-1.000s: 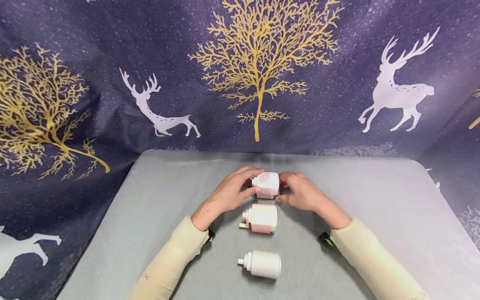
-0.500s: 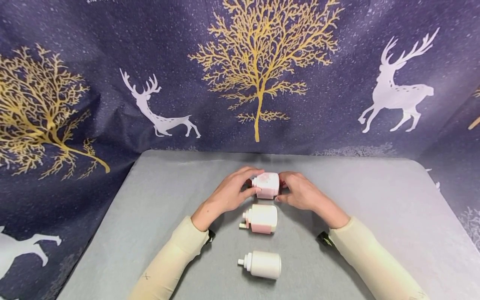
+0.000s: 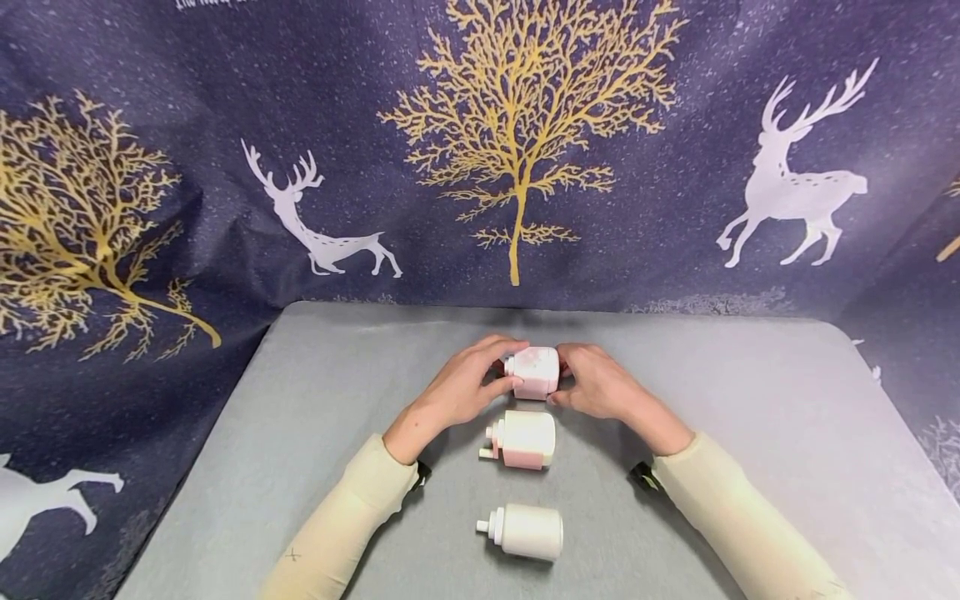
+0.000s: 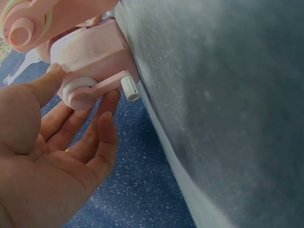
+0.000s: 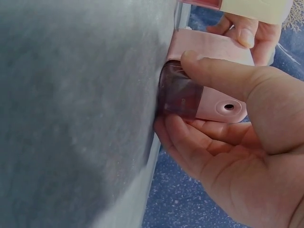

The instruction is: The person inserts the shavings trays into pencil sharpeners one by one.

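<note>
A pink crank pencil sharpener (image 3: pixel 536 372) sits at the far end of a row on the grey table. My left hand (image 3: pixel 461 385) holds its crank end, thumb on the near side and fingers on the far side. The crank handle (image 4: pixel 130 89) with its white knob points toward the table in the left wrist view. At the opposite end, my right hand (image 3: pixel 600 383) pinches the sharpener around its dark see-through shavings drawer (image 5: pixel 178 92). Beside that drawer shows the pencil hole (image 5: pixel 229 107). The drawer appears seated in the body.
Nearer to me stands a second sharpener (image 3: pixel 528 439), cream and pink, with its crank to the left. Closest is a white sharpener (image 3: pixel 531 531). The grey table (image 3: pixel 315 467) ends at a dark cloth (image 3: pixel 600 250) printed with deer and trees.
My right hand has shifted slightly left, its thumb closer in on the sharpener. The left hand keeps its hold, and the sharpeners stay in place.
</note>
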Motion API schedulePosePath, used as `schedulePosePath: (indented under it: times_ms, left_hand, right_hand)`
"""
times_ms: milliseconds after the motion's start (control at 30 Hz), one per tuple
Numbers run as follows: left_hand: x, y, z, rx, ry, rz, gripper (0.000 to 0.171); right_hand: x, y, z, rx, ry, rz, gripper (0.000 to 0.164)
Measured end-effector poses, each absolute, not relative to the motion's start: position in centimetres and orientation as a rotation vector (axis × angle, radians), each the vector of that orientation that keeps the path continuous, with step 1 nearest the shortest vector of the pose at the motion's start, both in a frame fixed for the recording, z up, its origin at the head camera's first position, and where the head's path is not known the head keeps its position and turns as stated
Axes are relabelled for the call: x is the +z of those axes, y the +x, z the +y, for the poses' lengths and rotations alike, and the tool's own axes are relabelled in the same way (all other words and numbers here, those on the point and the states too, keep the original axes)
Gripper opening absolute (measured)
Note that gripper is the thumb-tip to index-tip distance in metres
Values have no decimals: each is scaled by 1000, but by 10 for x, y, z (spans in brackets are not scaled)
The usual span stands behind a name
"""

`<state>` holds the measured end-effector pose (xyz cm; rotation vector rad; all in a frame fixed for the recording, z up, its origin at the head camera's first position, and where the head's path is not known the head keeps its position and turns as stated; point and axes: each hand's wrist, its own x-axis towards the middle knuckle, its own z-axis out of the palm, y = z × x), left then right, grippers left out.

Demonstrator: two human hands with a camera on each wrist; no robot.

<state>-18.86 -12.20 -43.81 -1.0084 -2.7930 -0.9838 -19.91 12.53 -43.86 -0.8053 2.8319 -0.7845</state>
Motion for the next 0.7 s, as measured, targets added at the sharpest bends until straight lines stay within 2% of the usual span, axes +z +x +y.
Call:
schedulePosePath:
  times_ms: [700]
  left_hand:
    - [-437,-188,-121,-965,-1001,-2802,52]
  right_hand:
    - [-436,-204,120,-736,-763,2798,44]
